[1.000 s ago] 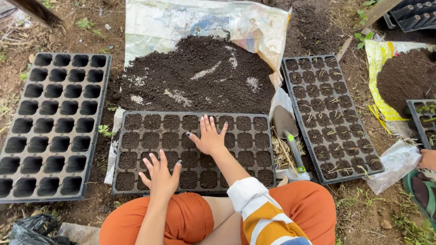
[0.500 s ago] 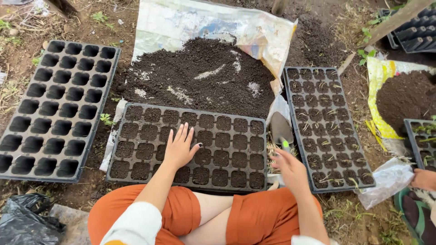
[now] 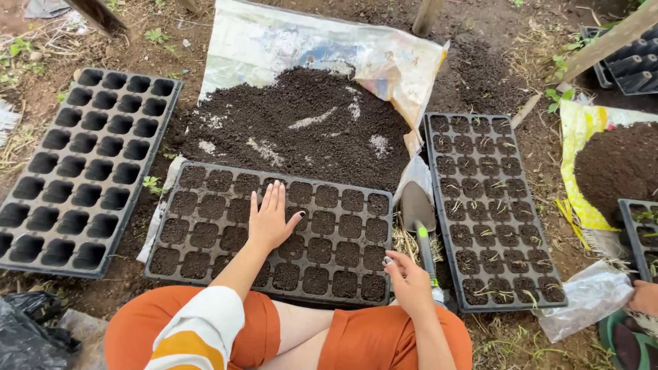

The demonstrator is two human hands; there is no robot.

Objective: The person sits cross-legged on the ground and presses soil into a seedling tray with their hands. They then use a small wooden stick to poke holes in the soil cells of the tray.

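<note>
Right now I see the left hand lying flat and palm down on the soil-filled seedling tray, its fingers stretched out and close together, pointing away from the body, the thumb spread to the side. It grasps nothing; it simply presses on the filled cells in the middle of the tray, towards the far rows. That tray sits directly in front of my knees, between the empty black tray on the left and the seedling tray with sprouts on the right.

My right hand is at the near right corner of the filled tray, just past its edge. Its fingers are loosely curled, and the handle of the small trowel runs down beside them. The hand touches or nearly touches the lower part of that handle, but I cannot tell whether the fingers have closed around it, since the back of the hand hides the contact. The trowel lies in the narrow gap between the filled tray and the sprouted tray, blade pointing away from me, handle towards me, resting on dry straw.

Beyond the filled tray a heap of dark potting soil is spread on an opened plastic sack. At the far right edge, another person's hand rests near a clear plastic bag, well apart from mine.
</note>
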